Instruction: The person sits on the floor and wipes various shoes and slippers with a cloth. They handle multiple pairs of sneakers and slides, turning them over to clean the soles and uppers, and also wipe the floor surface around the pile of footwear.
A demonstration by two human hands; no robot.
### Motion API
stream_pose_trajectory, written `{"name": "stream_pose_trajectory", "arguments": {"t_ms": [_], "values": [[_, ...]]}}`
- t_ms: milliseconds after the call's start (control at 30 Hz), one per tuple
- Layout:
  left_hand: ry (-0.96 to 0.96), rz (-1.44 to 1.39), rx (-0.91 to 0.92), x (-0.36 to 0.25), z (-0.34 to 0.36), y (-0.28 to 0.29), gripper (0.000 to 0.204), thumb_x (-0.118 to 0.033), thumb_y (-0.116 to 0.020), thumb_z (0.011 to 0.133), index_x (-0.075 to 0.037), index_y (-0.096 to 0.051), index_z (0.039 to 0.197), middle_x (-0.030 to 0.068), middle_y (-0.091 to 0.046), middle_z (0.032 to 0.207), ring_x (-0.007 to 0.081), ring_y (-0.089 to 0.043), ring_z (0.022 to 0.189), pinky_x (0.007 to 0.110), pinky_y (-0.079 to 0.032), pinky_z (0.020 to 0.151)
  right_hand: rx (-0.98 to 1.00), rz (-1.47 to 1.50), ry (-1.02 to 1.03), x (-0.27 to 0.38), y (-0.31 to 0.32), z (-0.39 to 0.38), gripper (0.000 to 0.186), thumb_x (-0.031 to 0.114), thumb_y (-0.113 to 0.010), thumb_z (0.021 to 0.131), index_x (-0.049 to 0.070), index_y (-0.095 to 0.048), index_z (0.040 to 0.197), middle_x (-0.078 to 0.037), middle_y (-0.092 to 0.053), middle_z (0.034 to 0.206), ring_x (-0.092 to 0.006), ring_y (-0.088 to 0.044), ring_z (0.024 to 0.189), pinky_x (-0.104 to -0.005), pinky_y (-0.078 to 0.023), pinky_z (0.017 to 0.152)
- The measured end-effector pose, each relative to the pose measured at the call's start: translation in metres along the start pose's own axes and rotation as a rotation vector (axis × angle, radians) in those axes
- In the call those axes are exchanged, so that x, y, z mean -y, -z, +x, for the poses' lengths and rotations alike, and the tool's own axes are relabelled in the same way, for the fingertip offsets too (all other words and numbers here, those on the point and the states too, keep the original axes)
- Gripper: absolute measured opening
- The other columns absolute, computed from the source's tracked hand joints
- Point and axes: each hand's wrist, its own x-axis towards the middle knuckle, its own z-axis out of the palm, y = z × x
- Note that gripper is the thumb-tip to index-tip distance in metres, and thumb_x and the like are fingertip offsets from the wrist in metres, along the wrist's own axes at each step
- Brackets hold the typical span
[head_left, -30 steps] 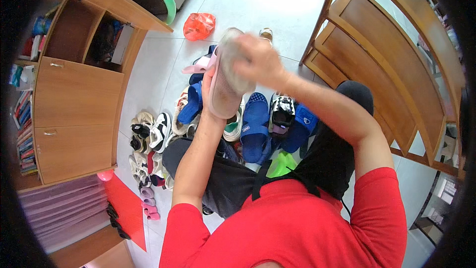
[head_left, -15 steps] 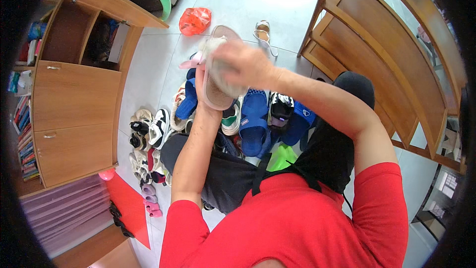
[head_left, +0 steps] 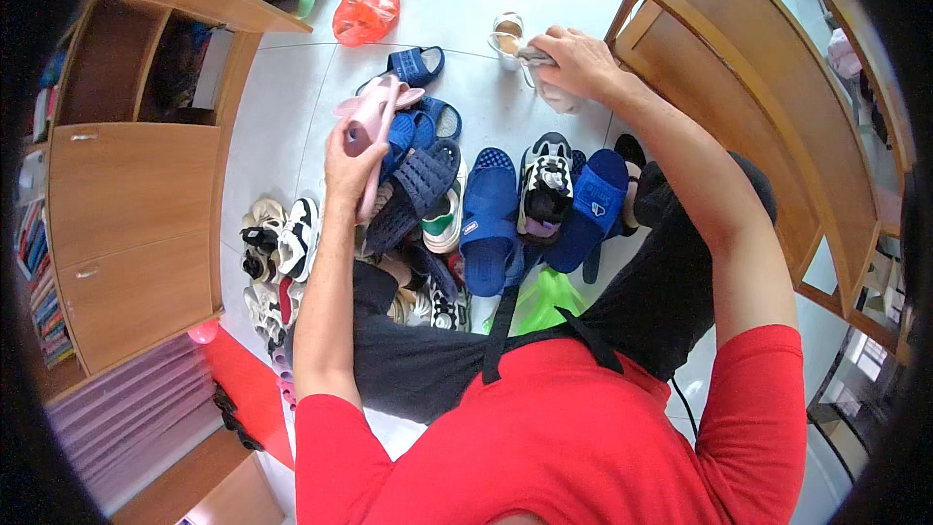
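Observation:
My left hand [head_left: 348, 163] is closed round a pink slipper [head_left: 370, 119] with a bow-like flap, held up on its edge above several blue slippers [head_left: 434, 119]. Bunched in my right hand [head_left: 583, 62] is a greyish-white cloth [head_left: 558, 97]. This hand is beside a light strappy sandal [head_left: 506, 31] on the floor; the cloth partly covers that sandal. Between my arms lie a dark woven slipper [head_left: 420, 190], a large blue slide [head_left: 489, 224], a black-and-white sneaker [head_left: 546, 185] and another blue slide [head_left: 595, 202].
A red plastic bag [head_left: 366, 17] lies on the tiles farther off. More shoes [head_left: 282, 243] are lined up at the left by a wooden cabinet [head_left: 146, 243]. Wooden furniture [head_left: 719, 68] stands at the right. Something bright green [head_left: 549, 299] lies between my legs.
My right hand has moved off the pink slipper, away to the right with the cloth. My left hand has shifted left and turned the slipper on edge.

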Motion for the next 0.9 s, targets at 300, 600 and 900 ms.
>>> {"name": "stream_pose_trajectory", "arguments": {"t_ms": [300,600,900], "values": [[-0.121,0.670,0.106,0.081,0.084,-0.002,0.068,-0.023,-0.067,0.066,-0.019,-0.046,0.130,0.0117,-0.034,0.143,0.0312,-0.038,0.128,0.048,-0.037,0.098,0.237,-0.065,0.160,-0.046,-0.050,0.006,0.028,0.020,-0.059,0.078,0.017,-0.061,0.105,-0.005,-0.058,0.102,-0.0257,-0.054,0.098,-0.0398,-0.046,0.081],[-0.241,0.456,0.521,0.008,0.075,-0.135,0.027,-0.017,-0.058,0.075,-0.007,-0.064,0.100,0.0145,-0.063,0.103,0.0302,-0.059,0.097,0.038,-0.044,0.090,0.517,-0.028,0.287,-0.084,-0.143,0.029,0.031,0.020,-0.058,0.076,0.014,-0.061,0.107,-0.007,-0.057,0.102,-0.0283,-0.054,0.096,-0.0395,-0.046,0.081],[0.147,0.533,0.966,0.046,0.019,-0.279,0.041,-0.044,-0.047,0.085,-0.013,-0.061,0.108,0.0094,-0.058,0.114,0.0269,-0.056,0.106,0.056,-0.030,0.092,0.597,0.117,0.318,-0.074,-0.214,0.013,0.029,0.017,-0.064,0.068,0.011,-0.062,0.096,-0.010,-0.057,0.096,-0.0301,-0.057,0.093,-0.0397,-0.050,0.075]]}}
